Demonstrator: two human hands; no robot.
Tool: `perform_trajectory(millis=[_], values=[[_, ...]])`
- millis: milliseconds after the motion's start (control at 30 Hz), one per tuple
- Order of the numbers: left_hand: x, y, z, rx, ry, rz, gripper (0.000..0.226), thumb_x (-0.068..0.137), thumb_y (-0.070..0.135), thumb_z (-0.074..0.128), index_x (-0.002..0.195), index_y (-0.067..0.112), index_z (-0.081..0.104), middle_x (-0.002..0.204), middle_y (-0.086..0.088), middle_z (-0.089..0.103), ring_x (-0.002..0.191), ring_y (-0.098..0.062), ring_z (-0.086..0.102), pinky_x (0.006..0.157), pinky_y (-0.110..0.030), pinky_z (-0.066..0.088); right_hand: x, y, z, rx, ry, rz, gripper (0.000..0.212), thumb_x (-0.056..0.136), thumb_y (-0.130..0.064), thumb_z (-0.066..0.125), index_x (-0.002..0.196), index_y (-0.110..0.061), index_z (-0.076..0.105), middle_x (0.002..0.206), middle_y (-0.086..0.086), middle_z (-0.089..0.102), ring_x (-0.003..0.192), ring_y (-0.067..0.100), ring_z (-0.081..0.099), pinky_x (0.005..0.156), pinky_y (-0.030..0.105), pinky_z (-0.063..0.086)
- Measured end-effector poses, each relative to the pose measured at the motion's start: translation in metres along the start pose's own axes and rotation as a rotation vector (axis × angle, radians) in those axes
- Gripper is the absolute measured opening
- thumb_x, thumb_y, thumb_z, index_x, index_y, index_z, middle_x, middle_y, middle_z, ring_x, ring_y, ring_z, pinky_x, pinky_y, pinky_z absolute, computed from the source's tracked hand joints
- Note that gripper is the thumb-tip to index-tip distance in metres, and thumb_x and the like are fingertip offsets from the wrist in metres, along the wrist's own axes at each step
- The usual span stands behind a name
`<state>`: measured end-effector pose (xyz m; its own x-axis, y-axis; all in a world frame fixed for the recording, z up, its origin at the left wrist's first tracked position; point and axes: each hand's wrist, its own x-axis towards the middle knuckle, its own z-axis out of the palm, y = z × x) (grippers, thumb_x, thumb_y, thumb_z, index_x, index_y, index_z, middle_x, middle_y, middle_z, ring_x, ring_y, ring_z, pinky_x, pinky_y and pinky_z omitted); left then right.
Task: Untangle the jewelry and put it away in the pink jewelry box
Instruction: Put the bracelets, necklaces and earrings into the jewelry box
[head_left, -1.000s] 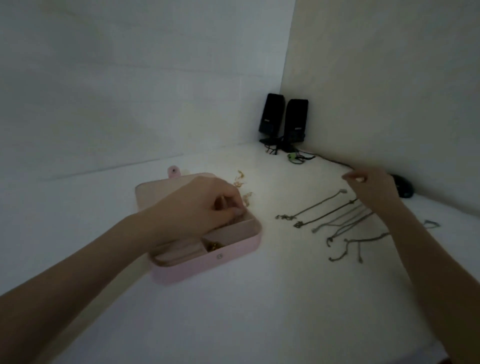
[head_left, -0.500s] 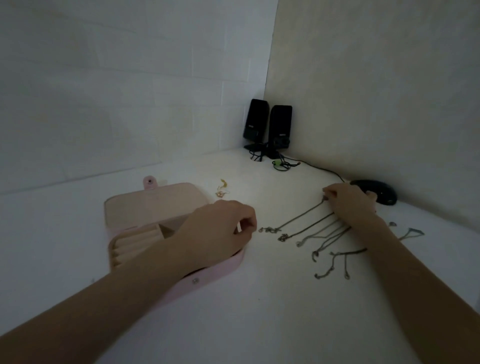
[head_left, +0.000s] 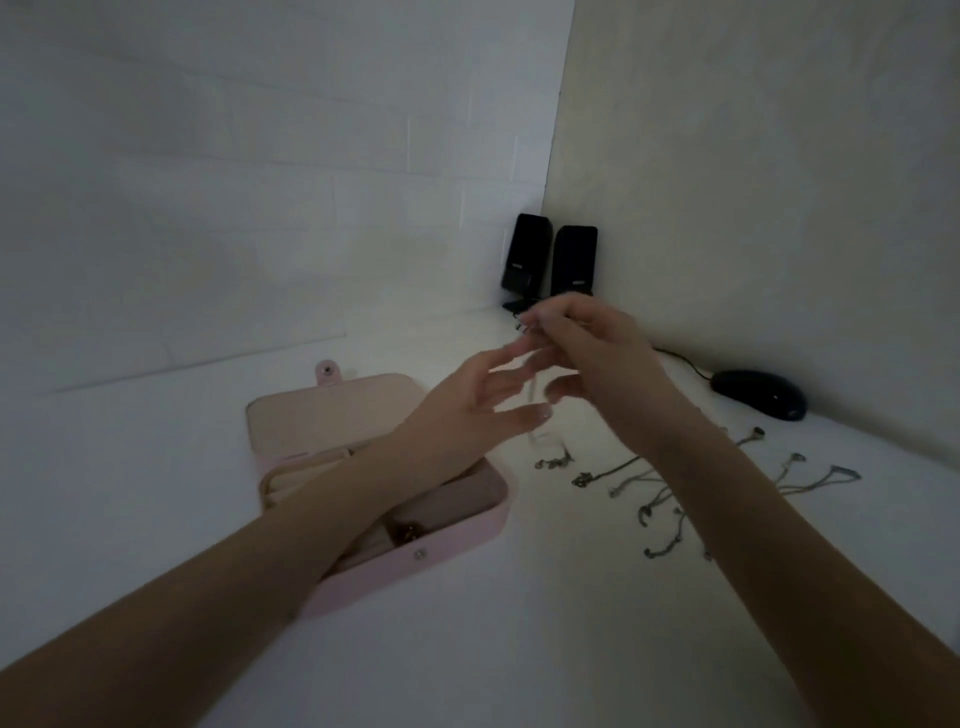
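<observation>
Both hands have lifted off the table since half a second ago and now meet in the air above it, right of the box. The right hand (head_left: 597, 358) is raised with its fingers curled, pinching the top of a thin chain (head_left: 531, 400) that hangs down blurred from its fingertips toward the tabletop. The left hand (head_left: 467, 410) reaches in from the left with its fingers straight and spread apart, close to the hanging chain; whether it touches the chain cannot be told.

Below the left forearm lies the pink jewelry box (head_left: 415, 566), lid open and laid back on the far side. The forearm crosses over the box and hides much of its compartments; a small gold piece (head_left: 405, 530) shows in a near compartment.

To the right, a row of other chains (head_left: 649, 488) lies stretched on the white table (head_left: 545, 649), partly hidden by the right forearm. Further right sits a black mouse (head_left: 758, 392), its cable running back along the wall. Two black speakers (head_left: 550, 260) stand in the far corner, just behind the raised right hand.
</observation>
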<state>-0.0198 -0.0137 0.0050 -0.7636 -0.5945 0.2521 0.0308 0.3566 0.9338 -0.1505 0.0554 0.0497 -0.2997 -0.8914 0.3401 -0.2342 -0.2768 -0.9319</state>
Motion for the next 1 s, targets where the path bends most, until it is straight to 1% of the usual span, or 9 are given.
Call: perform_trajectory(millis=[67, 133, 200, 300, 467, 633, 767, 900, 1000], values=[[-0.001, 0.004, 0.002, -0.032, -0.003, 0.027, 0.039, 0.086, 0.010, 0.063, 0.123, 0.006, 0.050, 0.106, -0.009, 0.067, 0.089, 0.001, 0.065, 0.077, -0.013, 0.050, 0.001, -0.006, 0.020, 0.102, -0.021, -0.027, 0.018, 0.097, -0.014, 0.046, 0.087, -0.010, 0.061, 0.072, 0.006, 0.068, 0.059, 0.015, 0.064, 0.049, 0.024, 0.049], [-0.007, 0.006, -0.002, -0.022, 0.064, 0.025, 0.013, 0.091, 0.008, 0.056, 0.101, 0.007, 0.064, 0.070, -0.005, 0.067, 0.061, -0.004, 0.064, 0.066, -0.014, 0.051, 0.008, -0.006, 0.025, 0.202, 0.064, -0.055, 0.019, 0.098, -0.011, 0.044, 0.089, -0.009, 0.060, 0.065, 0.005, 0.064, 0.055, 0.013, 0.062, 0.052, 0.022, 0.051], [-0.015, 0.008, -0.015, -0.019, 0.159, 0.010, 0.020, 0.093, 0.012, 0.052, 0.083, 0.013, 0.069, 0.053, 0.004, 0.056, 0.054, -0.009, 0.058, 0.067, -0.022, 0.056, 0.014, 0.000, 0.016, 0.291, 0.200, -0.067, 0.020, 0.098, -0.009, 0.042, 0.089, -0.010, 0.060, 0.061, 0.003, 0.059, 0.052, 0.011, 0.057, 0.052, 0.020, 0.048], [-0.031, 0.014, -0.037, 0.038, 0.161, -0.003, 0.021, 0.093, 0.013, 0.051, 0.083, 0.013, 0.070, 0.055, 0.005, 0.057, 0.057, -0.011, 0.057, 0.063, -0.022, 0.055, 0.017, 0.018, -0.003, 0.376, 0.333, -0.036, 0.021, 0.098, -0.007, 0.041, 0.089, -0.011, 0.060, 0.058, 0.001, 0.053, 0.050, 0.010, 0.049, 0.054, 0.021, 0.043], [-0.051, 0.030, -0.045, -0.146, -0.030, -0.130, 0.015, 0.088, 0.004, 0.055, 0.094, 0.002, 0.068, 0.073, -0.006, 0.073, 0.064, -0.011, 0.070, 0.057, -0.014, 0.052, 0.020, 0.032, -0.013, 0.450, 0.421, 0.001, 0.022, 0.099, -0.009, 0.039, 0.088, -0.012, 0.058, 0.056, -0.002, 0.054, 0.051, 0.010, 0.050, 0.052, 0.019, 0.046], [-0.056, 0.031, -0.043, -0.195, -0.056, -0.197, 0.007, 0.087, 0.007, 0.056, 0.087, 0.005, 0.063, 0.084, -0.015, 0.074, 0.073, -0.021, 0.072, 0.063, -0.024, 0.058, 0.019, 0.039, -0.011, 0.427, 0.368, 0.005, 0.021, 0.099, -0.010, 0.041, 0.088, -0.012, 0.059, 0.054, -0.003, 0.057, 0.051, 0.009, 0.053, 0.053, 0.020, 0.047], [-0.057, 0.032, -0.049, -0.061, -0.033, -0.176, 0.004, 0.083, 0.014, 0.060, 0.082, 0.010, 0.060, 0.076, -0.011, 0.075, 0.063, -0.014, 0.071, 0.058, -0.018, 0.054, 0.017, 0.039, -0.008, 0.411, 0.313, 0.000, 0.021, 0.099, -0.012, 0.042, 0.089, -0.012, 0.060, 0.054, -0.003, 0.058, 0.051, 0.009, 0.054, 0.054, 0.020, 0.048], [-0.060, 0.037, -0.056, -0.039, -0.017, -0.170, 0.020, 0.070, 0.021, 0.064, 0.084, 0.006, 0.062, 0.075, -0.011, 0.075, 0.059, -0.011, 0.070, 0.054, -0.015, 0.054, 0.015, 0.037, -0.005, 0.416, 0.267, -0.006, 0.021, 0.099, -0.013, 0.042, 0.090, -0.012, 0.060, 0.055, -0.003, 0.058, 0.052, 0.009, 0.055, 0.054, 0.020, 0.048], [-0.061, 0.035, -0.057, -0.040, -0.030, -0.180, 0.015, 0.075, 0.017, 0.064, 0.083, 0.006, 0.062, 0.074, -0.011, 0.074, 0.060, -0.013, 0.071, 0.051, -0.015, 0.053, 0.014, 0.036, -0.003, 0.414, 0.243, -0.006, 0.022, 0.100, -0.013, 0.042, 0.090, -0.012, 0.061, 0.055, -0.003, 0.059, 0.053, 0.010, 0.056, 0.055, 0.020, 0.048]])
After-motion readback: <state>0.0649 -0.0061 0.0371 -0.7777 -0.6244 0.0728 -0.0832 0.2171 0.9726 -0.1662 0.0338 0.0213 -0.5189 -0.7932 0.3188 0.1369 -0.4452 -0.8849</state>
